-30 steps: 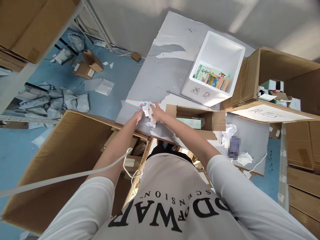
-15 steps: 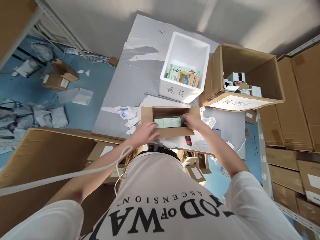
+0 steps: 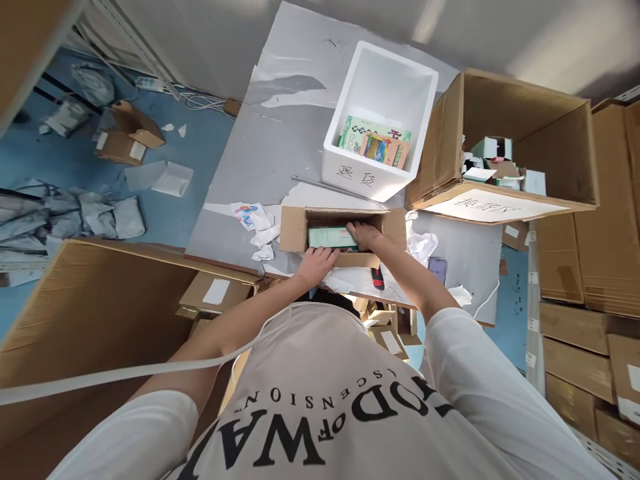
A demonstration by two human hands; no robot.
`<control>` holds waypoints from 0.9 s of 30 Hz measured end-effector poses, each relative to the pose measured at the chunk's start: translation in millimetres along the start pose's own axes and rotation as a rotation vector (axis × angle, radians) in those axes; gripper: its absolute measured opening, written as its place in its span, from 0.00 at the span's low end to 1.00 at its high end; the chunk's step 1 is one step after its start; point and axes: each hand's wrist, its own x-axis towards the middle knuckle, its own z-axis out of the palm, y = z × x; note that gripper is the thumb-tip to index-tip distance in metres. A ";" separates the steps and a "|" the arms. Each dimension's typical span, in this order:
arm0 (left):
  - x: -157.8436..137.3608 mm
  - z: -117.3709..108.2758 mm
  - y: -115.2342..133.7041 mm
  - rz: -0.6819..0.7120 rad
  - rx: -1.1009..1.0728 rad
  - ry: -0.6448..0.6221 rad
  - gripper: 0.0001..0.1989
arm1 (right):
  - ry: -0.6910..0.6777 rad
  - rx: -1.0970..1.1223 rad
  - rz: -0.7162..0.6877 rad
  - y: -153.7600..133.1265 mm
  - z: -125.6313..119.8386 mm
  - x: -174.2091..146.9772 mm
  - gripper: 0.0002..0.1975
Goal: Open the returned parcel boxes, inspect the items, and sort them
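Note:
On the table in front of me lies an open cardboard box [image 3: 294, 228] with its flaps folded out. Inside it is a light green box [image 3: 327, 236] with a darker green edge. My left hand [image 3: 317, 265] is closed over the near wall of the cardboard box, fingertips beside the green box. Reaching in from the right, my right hand [image 3: 364, 235] has its fingers bent around the right end of the green box; part of that grip is hidden. A red and black cutter [image 3: 377, 277] lies close to the near flap.
Behind stands a white foam bin [image 3: 345, 127] with green and orange flat packs. A big carton [image 3: 435, 160] of small boxes is right of it. Crumpled paper [image 3: 267, 235], a plastic bag [image 3: 423, 247] and a phone-like item [image 3: 437, 269] flank the box. A white cable [image 3: 150, 369] crosses my left arm.
My right hand has moved left, deeper into the cardboard box and onto the green box. My left hand has shifted right along the near wall. The view has shifted slightly.

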 end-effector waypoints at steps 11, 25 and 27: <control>0.7 5.1 -2.0 0.010 -0.050 0.037 0.22 | 0.300 0.298 -0.190 23.8 -14.9 -40.3 0.38; 0.2 -4.0 -4.8 0.028 -0.056 -0.005 0.26 | 0.728 0.377 -0.049 -42.0 -29.9 -35.3 0.32; 0.0 -5.1 -5.4 0.039 -0.046 -0.002 0.26 | 0.710 0.324 -0.095 -44.1 -29.0 -31.6 0.36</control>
